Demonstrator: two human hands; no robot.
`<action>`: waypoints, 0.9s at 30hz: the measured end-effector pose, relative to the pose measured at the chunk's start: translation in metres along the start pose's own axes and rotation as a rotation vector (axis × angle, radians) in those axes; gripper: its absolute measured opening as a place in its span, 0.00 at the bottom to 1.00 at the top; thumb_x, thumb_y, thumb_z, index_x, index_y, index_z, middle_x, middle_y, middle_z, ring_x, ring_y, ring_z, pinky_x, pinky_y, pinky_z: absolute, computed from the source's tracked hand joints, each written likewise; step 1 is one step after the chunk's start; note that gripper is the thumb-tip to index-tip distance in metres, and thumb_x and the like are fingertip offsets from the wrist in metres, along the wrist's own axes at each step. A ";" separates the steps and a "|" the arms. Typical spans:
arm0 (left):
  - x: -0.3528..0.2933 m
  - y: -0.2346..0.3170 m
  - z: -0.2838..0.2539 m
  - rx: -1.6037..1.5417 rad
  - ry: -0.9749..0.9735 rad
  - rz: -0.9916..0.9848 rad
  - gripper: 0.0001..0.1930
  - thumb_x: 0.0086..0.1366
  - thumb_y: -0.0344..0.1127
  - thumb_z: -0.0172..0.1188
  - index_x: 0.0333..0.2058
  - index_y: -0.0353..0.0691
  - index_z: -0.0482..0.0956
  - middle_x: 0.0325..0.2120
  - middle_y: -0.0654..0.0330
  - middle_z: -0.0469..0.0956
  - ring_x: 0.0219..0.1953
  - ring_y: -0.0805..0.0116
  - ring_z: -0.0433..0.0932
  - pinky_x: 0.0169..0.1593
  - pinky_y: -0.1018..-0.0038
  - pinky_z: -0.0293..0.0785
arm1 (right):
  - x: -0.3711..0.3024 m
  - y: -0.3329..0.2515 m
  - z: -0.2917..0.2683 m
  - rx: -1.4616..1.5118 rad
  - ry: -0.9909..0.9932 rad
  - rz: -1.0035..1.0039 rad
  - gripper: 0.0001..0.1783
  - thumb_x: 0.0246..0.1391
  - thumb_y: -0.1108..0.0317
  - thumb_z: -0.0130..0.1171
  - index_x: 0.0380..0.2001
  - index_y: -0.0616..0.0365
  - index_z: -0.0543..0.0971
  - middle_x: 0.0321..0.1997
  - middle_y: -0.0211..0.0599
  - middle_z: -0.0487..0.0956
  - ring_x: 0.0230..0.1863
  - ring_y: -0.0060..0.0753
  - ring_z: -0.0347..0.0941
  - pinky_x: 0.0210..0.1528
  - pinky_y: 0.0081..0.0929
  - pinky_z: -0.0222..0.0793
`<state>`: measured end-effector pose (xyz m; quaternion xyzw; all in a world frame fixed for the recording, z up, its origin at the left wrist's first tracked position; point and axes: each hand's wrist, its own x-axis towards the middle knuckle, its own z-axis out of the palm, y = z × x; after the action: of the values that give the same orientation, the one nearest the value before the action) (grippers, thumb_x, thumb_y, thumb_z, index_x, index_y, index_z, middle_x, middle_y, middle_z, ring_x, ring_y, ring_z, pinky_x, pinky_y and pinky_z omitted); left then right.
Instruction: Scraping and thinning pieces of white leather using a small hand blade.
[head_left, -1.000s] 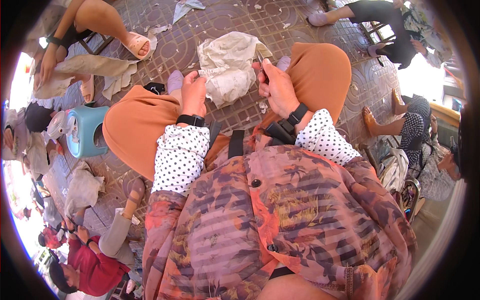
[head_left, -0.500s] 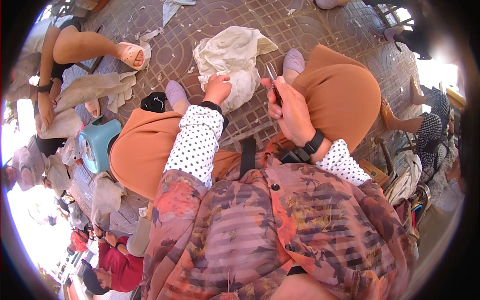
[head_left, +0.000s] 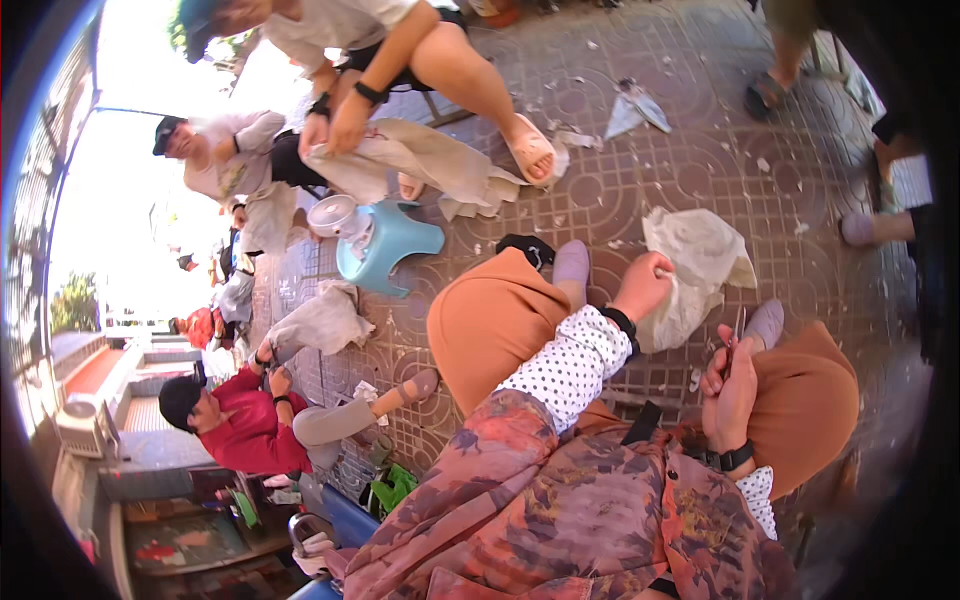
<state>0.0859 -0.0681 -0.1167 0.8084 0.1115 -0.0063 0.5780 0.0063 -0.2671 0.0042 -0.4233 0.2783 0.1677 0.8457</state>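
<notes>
My left hand (head_left: 642, 286) is closed in a pinch on the edge of an off-white cloth (head_left: 690, 270), which hangs in front of my knees above the paving. To its right, my right hand (head_left: 730, 392) is closed around small scissors (head_left: 739, 328). Their thin metal blades point away from me, and a bit of reddish handle shows between the fingers. The blades are apart from the cloth. Black bands circle both wrists, below white sleeves with dark dots.
A blue plastic stool (head_left: 385, 245) with a small white fan (head_left: 333, 215) stands at the left. Beyond it a seated person handles a long pale cloth (head_left: 420, 165). Someone in a red top (head_left: 250, 425) sits at lower left. Scraps (head_left: 638, 108) litter the patterned paving.
The view has swung left, so my hands and the cloth appear farther right and more people show at the left. Both hands keep their hold.
</notes>
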 end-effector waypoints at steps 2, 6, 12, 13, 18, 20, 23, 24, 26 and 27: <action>-0.028 0.050 -0.053 -0.056 -0.232 -0.072 0.11 0.54 0.24 0.56 0.37 0.37 0.79 0.31 0.60 0.77 0.32 0.71 0.74 0.38 0.74 0.72 | -0.027 0.027 0.019 -0.004 -0.064 -0.038 0.19 0.71 0.57 0.50 0.54 0.60 0.74 0.27 0.18 0.66 0.19 0.11 0.54 0.20 0.14 0.51; -0.090 0.114 -0.086 -0.147 -0.482 0.108 0.10 0.58 0.25 0.56 0.39 0.38 0.79 0.33 0.65 0.77 0.35 0.76 0.72 0.41 0.78 0.70 | -0.041 0.034 0.034 -0.236 -0.128 -0.267 0.20 0.65 0.72 0.54 0.59 0.59 0.72 0.40 0.19 0.74 0.26 0.08 0.62 0.26 0.11 0.58; -0.122 0.149 -0.118 -0.109 -0.671 0.194 0.09 0.55 0.27 0.58 0.36 0.38 0.80 0.36 0.64 0.80 0.40 0.73 0.76 0.46 0.76 0.71 | -0.023 0.035 0.032 -0.424 -0.374 -0.238 0.27 0.60 0.80 0.49 0.63 0.56 0.70 0.47 0.21 0.76 0.32 0.09 0.67 0.31 0.09 0.60; -0.125 0.151 -0.120 -0.106 -0.670 0.209 0.09 0.55 0.27 0.58 0.36 0.38 0.80 0.36 0.64 0.80 0.40 0.73 0.76 0.46 0.76 0.71 | -0.023 0.037 0.027 -0.513 -0.405 -0.101 0.28 0.59 0.81 0.49 0.64 0.55 0.71 0.46 0.20 0.76 0.32 0.10 0.67 0.31 0.10 0.60; -0.138 0.157 -0.128 -0.142 -0.653 0.208 0.09 0.55 0.27 0.58 0.36 0.38 0.80 0.36 0.64 0.80 0.41 0.75 0.76 0.49 0.76 0.72 | -0.038 0.037 0.027 -0.574 -0.481 -0.141 0.26 0.59 0.79 0.51 0.61 0.53 0.73 0.41 0.19 0.76 0.32 0.09 0.66 0.30 0.11 0.60; -0.144 0.162 -0.130 -0.152 -0.663 0.143 0.09 0.55 0.25 0.57 0.37 0.38 0.80 0.36 0.64 0.80 0.41 0.76 0.76 0.49 0.77 0.72 | -0.035 0.041 0.020 -0.592 -0.494 -0.120 0.24 0.60 0.79 0.52 0.59 0.54 0.74 0.41 0.20 0.76 0.32 0.10 0.66 0.31 0.11 0.61; -0.141 0.160 -0.129 -0.216 -0.643 0.096 0.11 0.56 0.23 0.55 0.38 0.38 0.80 0.37 0.65 0.80 0.41 0.77 0.76 0.48 0.78 0.71 | -0.019 0.054 0.009 -0.616 -0.510 -0.174 0.19 0.61 0.78 0.54 0.54 0.56 0.75 0.40 0.21 0.77 0.34 0.11 0.67 0.33 0.12 0.63; -0.140 0.158 -0.129 -0.273 -0.605 0.110 0.12 0.56 0.21 0.54 0.38 0.38 0.80 0.37 0.66 0.80 0.40 0.78 0.75 0.48 0.79 0.71 | -0.016 0.057 0.008 -0.626 -0.518 -0.242 0.16 0.61 0.78 0.55 0.52 0.57 0.76 0.40 0.22 0.77 0.35 0.11 0.68 0.35 0.13 0.64; -0.135 0.152 -0.131 -0.293 -0.601 0.100 0.12 0.56 0.21 0.54 0.39 0.38 0.80 0.37 0.66 0.80 0.40 0.78 0.75 0.48 0.79 0.71 | -0.009 0.057 0.002 -0.690 -0.504 -0.313 0.13 0.62 0.77 0.56 0.49 0.58 0.76 0.40 0.23 0.77 0.36 0.12 0.69 0.37 0.13 0.64; -0.133 0.151 -0.132 -0.310 -0.596 0.092 0.13 0.56 0.20 0.53 0.40 0.37 0.79 0.37 0.66 0.79 0.40 0.78 0.75 0.48 0.79 0.71 | -0.009 0.055 0.005 -0.751 -0.491 -0.386 0.11 0.62 0.76 0.57 0.47 0.59 0.76 0.40 0.24 0.77 0.37 0.13 0.69 0.39 0.14 0.65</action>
<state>-0.0309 -0.0138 0.0866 0.6776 -0.0991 -0.1991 0.7010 -0.0278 -0.2317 -0.0218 -0.6911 -0.0927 0.1913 0.6908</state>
